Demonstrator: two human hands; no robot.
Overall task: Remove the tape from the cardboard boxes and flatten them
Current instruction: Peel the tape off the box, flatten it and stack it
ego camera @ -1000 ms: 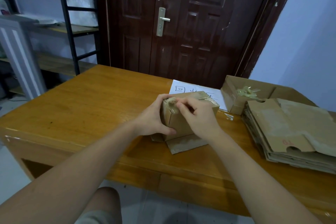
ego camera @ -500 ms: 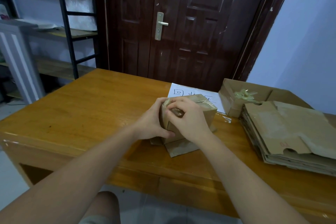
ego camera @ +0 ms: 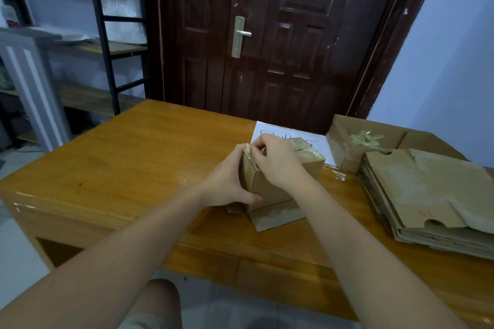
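a dark wooden door stands behind the wooden counter. near the counter's middle, the left hand grips the small cardboard box by its side, while the right hand pinches the tape at the box's top corner. a white paper behind it bears writing too small to read. flattened boxes are stacked at the right edge.

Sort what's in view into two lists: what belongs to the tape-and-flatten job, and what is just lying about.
Job: small cardboard box, peeling tape, left hand, right hand, flattened stack, open box holding tape scraps.
Lying about: paper sheet, table, shelving, door.
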